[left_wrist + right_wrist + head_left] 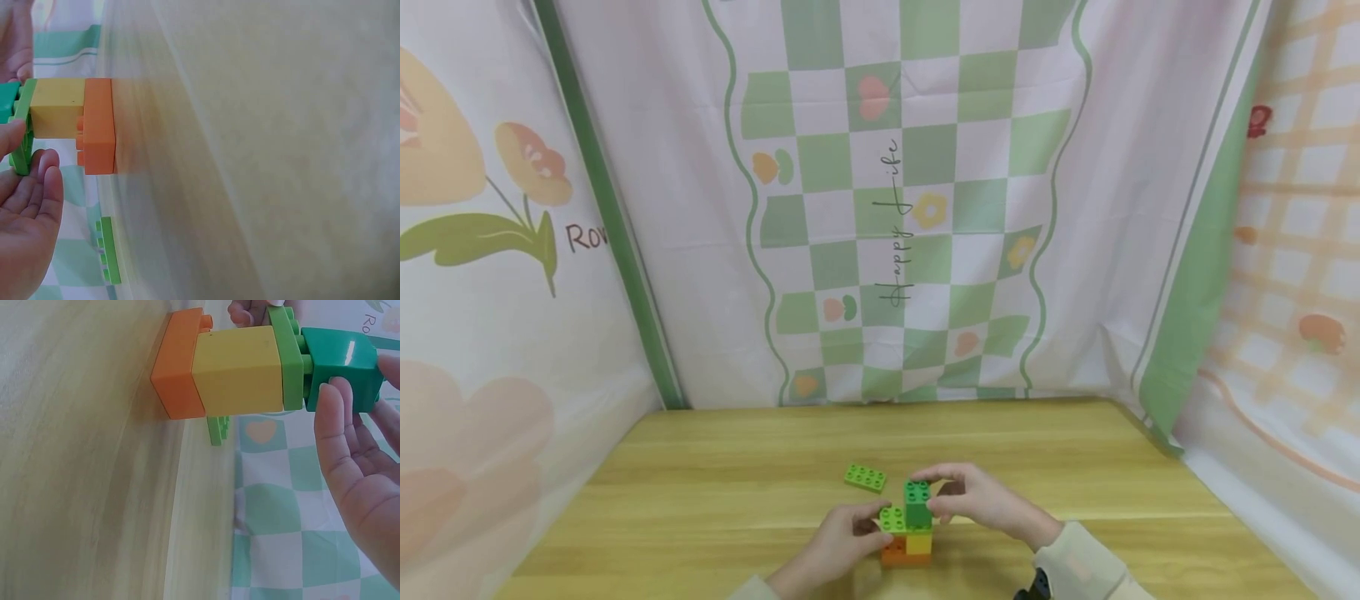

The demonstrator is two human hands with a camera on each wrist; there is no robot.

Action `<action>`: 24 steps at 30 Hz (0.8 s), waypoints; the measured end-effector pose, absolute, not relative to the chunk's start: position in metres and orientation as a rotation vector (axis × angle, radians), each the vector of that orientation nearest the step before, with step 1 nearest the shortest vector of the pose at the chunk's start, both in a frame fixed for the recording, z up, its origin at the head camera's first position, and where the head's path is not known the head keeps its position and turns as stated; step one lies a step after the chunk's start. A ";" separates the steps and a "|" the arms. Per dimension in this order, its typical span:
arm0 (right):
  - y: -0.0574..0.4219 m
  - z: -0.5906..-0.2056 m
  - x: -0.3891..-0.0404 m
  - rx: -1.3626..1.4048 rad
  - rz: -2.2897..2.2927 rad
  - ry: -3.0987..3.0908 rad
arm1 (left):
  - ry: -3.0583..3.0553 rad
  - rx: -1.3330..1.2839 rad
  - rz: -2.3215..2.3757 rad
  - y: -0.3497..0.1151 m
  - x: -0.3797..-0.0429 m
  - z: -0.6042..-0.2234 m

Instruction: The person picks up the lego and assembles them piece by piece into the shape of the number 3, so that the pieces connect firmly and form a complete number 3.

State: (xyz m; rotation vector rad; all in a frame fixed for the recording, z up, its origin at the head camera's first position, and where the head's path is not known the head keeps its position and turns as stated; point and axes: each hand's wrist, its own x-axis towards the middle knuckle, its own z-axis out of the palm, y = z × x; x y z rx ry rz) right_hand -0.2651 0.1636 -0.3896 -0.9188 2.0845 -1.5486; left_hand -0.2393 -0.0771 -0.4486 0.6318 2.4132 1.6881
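A small stack of toy building bricks stands on the table in front of me. Its base is an orange brick (906, 561), with a yellow brick (239, 370) on one end and a flat light green brick (288, 369) across the top. A dark green brick (345, 369) sits uppermost, over the yellow one; studs show in a narrow gap beneath it in the right wrist view. My right hand (981, 500) grips this dark green brick between thumb and fingers. The overhanging end of the light green brick is pinched by my left hand (838, 542).
Behind the stack, a second flat light green brick (865, 477) lies loose on the wooden table (715, 483). A checked curtain (917, 250) hangs along the table's far edge, and printed cloth encloses both sides.
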 end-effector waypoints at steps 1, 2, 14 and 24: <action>0.164 -0.390 -0.265 -0.921 -1.549 2.082 | 2.413 0.637 1.687 -0.077 -0.239 -0.448; 0.164 -0.390 -0.265 -0.926 -1.549 2.081 | 2.411 0.642 1.688 -0.077 -0.239 -0.448; 0.165 -0.391 -0.265 -0.998 -1.539 2.074 | 2.388 0.640 1.686 -0.077 -0.235 -0.441; 0.167 -0.393 -0.266 -1.035 -1.529 2.077 | 2.386 0.656 1.686 -0.078 -0.235 -0.441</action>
